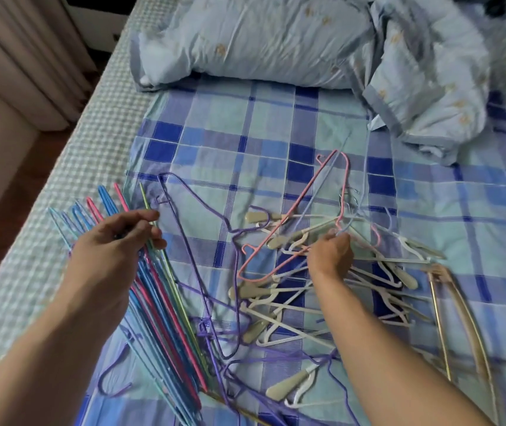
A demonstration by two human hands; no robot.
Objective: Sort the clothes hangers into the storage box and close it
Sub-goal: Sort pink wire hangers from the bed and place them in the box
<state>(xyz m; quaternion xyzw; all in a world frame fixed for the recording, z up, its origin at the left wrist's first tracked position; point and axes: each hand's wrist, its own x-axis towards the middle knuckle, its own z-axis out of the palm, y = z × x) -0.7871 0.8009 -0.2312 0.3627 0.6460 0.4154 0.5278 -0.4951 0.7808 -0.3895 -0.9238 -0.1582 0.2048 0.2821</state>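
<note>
Both hands were busy: my left hand [122, 238] gripped the fanned bundle of coloured wire hangers [159, 302], and my right hand [333, 252] pinched into the tangled pile of white hangers [291, 299] on the bed [245, 133]. A pink hanger [294, 219] ran diagonally up and away from my right fingertips, nearest that hand. No storage box showed.

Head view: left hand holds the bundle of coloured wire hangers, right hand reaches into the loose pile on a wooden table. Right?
Not quite. The left hand does hold the bundle of coloured wire hangers, and the right hand is in the loose pile, but the head view shows the pile on a blue checked bedsheet, not a wooden table.
</note>
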